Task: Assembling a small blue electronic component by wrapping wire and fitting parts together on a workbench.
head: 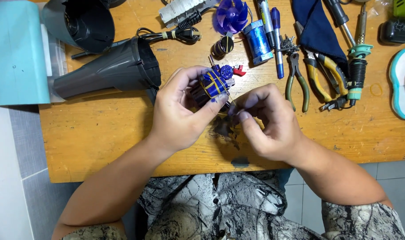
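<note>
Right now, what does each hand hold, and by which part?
Left hand grips the small blue motor with yellow windings around its body. Right hand pinches something too small to identify.

Bare table (100,133) lies left of the hands; housing (109,71) blocks behind, pliers (296,80) crowd the right.

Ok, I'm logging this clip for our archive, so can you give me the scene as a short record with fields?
Setting: wooden table, seen from above
Left hand: grips a small blue motor assembly with yellowish windings
Right hand: fingertips pinched just beside the motor; whatever they hold is too small to tell
Left of the hands: two dark grey hair-dryer housing parts
Behind: purple fan blade, blue cylinder, black power cord
Right: pliers, soldering iron, dark blue cloth
</note>
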